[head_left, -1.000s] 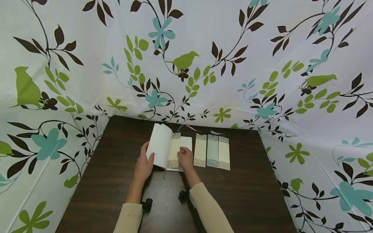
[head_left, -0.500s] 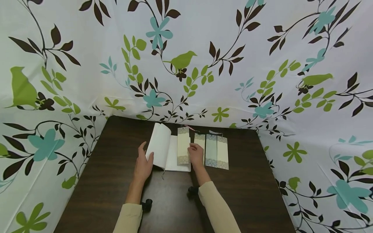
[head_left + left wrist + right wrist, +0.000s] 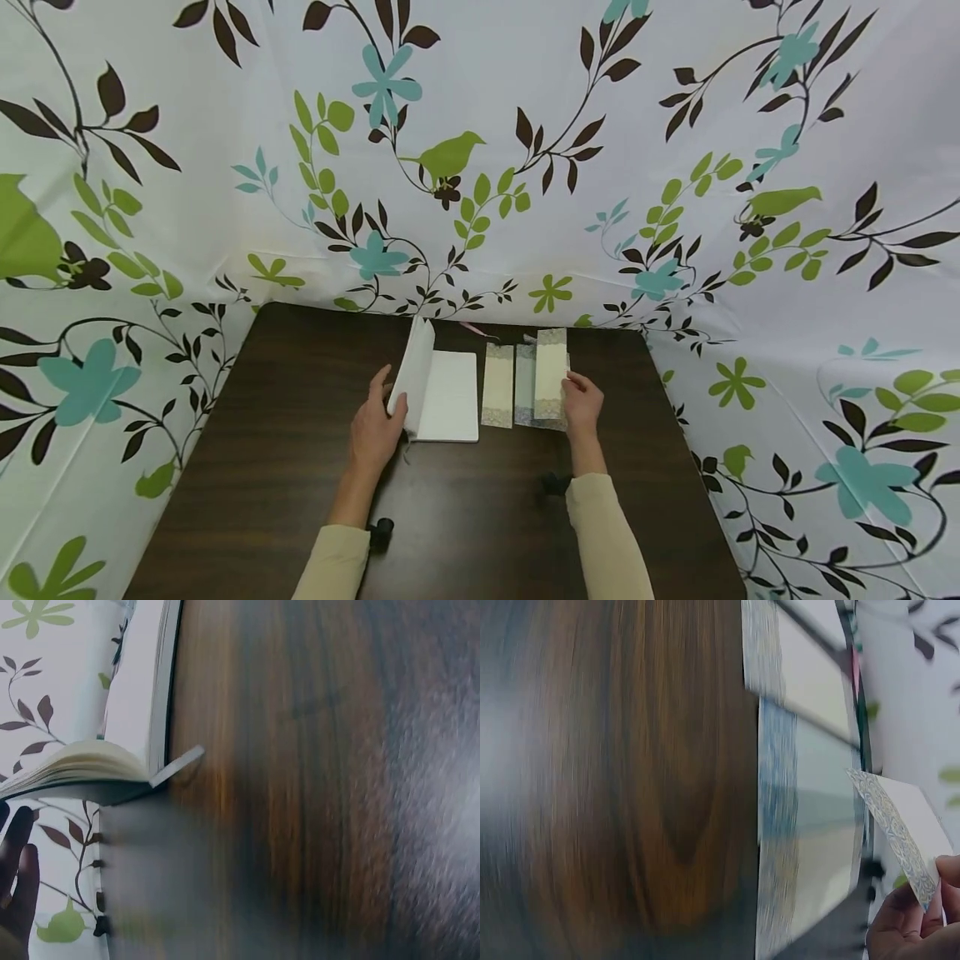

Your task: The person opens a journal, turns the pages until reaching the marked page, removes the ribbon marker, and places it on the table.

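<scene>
An open notebook (image 3: pixel 450 396) with blank white pages and a dark cover lies on the table. My left hand (image 3: pixel 375 425) holds its raised left half, thumb on the page side and fingers behind the cover; in the left wrist view those fingers (image 3: pixel 26 862) show below the cover. My right hand (image 3: pixel 583 404) pinches the edge of a cream bookmark (image 3: pixel 551 367) with a patterned band at each end. That bookmark hangs tilted above the table in the right wrist view. Under it lie a light-blue bookmark (image 3: pixel 821 776) and another cream one (image 3: pixel 821 874).
A further cream bookmark (image 3: pixel 497 387) lies just right of the notebook. Near the table's back edge is a pink tassel (image 3: pixel 474 331). The dark wooden table (image 3: pixel 465 525) meets a white cloth (image 3: pixel 480 275) printed with leaves, birds and flowers at the back and sides.
My right hand has drawn the cream bookmark off the notebook page and carried it right, over the other bookmarks. My left hand has tilted the notebook's left half more upright.
</scene>
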### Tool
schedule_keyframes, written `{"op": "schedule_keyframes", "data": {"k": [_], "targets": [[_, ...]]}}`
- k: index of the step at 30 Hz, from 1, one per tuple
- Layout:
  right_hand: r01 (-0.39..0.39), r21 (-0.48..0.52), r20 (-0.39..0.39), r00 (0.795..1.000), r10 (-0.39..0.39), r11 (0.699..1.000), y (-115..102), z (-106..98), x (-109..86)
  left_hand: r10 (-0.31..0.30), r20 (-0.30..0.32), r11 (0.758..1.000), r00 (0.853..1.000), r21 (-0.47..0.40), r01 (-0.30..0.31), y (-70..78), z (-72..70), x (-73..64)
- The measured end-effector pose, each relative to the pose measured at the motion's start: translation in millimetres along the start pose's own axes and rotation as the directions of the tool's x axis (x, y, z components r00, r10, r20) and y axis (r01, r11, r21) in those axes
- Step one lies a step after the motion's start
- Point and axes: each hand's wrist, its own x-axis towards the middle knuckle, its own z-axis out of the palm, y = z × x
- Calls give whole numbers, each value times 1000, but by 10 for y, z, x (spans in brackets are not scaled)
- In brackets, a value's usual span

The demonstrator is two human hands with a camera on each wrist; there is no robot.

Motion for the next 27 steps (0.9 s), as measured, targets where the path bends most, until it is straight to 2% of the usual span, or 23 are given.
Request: {"op": "schedule_keyframes", "data": {"k": [9, 15, 17, 21, 25, 27], "targets": [[-75, 11, -59, 995, 75, 997, 125, -480, 258, 29, 94, 1000, 995, -4, -29, 38, 159, -92], [-130, 21, -21, 991, 130, 991, 187, -753, 417, 100, 143, 994, 985, 36, -106, 41, 308, -114], [-144, 15, -33, 989, 144, 989, 222, -808, 449, 123, 165, 990, 979, 45, -132, 43, 341, -117], [-165, -28, -92, 983, 162, 986, 284, -847, 478, 133, 201, 988, 971, 45, -145, 66, 379, -123], [-167, -77, -130, 979, 156, 983, 325, -849, 496, 155, 183, 985, 971, 51, -167, 93, 432, -130], [-172, -101, -146, 977, 156, 980, 345, -854, 512, 176, 161, 978, 971, 81, -191, 92, 487, -131]]}}
